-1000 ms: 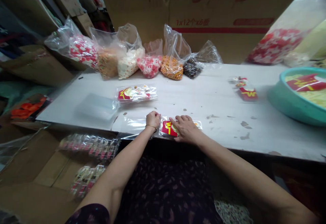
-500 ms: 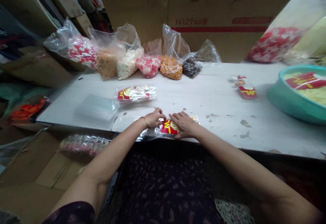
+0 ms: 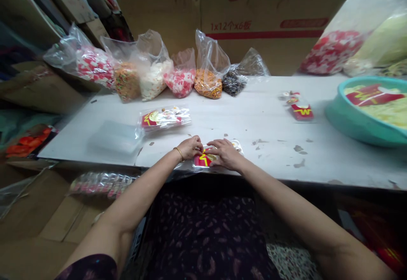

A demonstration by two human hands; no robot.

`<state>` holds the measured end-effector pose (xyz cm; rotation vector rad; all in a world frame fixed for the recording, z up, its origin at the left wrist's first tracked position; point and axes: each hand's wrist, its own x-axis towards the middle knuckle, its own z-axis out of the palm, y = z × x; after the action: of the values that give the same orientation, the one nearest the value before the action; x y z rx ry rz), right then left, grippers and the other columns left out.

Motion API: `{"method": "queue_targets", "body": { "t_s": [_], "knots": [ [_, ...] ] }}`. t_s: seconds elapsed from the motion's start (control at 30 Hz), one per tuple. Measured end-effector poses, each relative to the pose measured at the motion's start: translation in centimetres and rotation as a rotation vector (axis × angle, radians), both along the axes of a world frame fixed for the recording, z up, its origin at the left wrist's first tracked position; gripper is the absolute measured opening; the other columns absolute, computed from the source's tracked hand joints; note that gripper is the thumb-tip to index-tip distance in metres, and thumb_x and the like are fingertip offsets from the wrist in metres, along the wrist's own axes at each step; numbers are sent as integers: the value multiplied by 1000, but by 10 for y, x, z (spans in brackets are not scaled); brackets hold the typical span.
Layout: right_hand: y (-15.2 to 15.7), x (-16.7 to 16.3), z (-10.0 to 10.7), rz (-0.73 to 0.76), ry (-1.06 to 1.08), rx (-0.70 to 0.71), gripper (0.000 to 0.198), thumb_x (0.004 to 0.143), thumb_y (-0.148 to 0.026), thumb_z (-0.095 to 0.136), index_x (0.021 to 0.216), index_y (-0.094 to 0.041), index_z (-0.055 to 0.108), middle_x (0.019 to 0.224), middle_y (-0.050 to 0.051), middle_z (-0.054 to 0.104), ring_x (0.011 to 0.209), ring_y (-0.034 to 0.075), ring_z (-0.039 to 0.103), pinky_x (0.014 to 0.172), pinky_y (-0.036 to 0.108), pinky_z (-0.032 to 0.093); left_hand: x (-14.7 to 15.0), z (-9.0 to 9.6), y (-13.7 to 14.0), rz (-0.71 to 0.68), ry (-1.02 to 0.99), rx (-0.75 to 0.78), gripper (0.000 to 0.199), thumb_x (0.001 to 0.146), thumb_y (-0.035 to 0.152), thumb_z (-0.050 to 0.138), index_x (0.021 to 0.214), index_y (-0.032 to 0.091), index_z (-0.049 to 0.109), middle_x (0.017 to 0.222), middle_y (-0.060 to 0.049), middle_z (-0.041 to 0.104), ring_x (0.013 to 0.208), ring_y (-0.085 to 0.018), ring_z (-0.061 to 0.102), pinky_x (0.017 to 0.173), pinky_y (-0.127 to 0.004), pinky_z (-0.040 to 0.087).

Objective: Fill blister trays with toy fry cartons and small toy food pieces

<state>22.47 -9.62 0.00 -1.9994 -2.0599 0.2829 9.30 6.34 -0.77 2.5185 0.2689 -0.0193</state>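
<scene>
Against a large cardboard box (image 3: 263, 53), works at the near edge of a white tabletop (image 3: 241, 114). Lying flat there, beneath both hands: a red packet (image 3: 199, 161) with a yellow mark, kept close to the body, apparently for easy reach. Holds left hand (image 3: 190, 147) at its left end, fingertips brought near one another, too small to tell whether clamped on wrapping. Lays right hand (image 3: 226, 155) across its other part, thumb and fingers apart, probably to stop it sliding. Beyond, leftward, wrapped packets (image 3: 165, 118) near clear plastic sleeves (image 3: 115, 139); along the back, bags of coloured bits (image 3: 208, 84), seemingly ranged within sight; far right, a turquoise basin (image 3: 352, 123).
</scene>
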Motion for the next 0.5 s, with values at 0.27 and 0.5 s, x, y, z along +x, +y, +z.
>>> {"method": "queue_targets", "body": {
  "t_s": [0.27, 0.5],
  "knots": [
    [1, -11, -7, -3, -139, -5, 32, 80, -37, 53, 112, -36, 57, 128, 1, 47, 117, 24, 38, 99, 49, 20, -1, -2, -5, 12, 28, 41, 8, 67, 16, 60, 70, 21, 66, 78, 0, 48, 69, -12, 48, 66, -24, 39],
    [-6, -7, -2, -30, 38, 109, 35, 73, -35, 62, 107, -28, 61, 123, 5, 52, 113, 24, 43, 97, 45, 29, -3, 4, -6, -20, 47, 84, 10, 67, 15, 59, 72, 20, 66, 79, 0, 47, 71, -12, 47, 66, -23, 39]
  ]
}}
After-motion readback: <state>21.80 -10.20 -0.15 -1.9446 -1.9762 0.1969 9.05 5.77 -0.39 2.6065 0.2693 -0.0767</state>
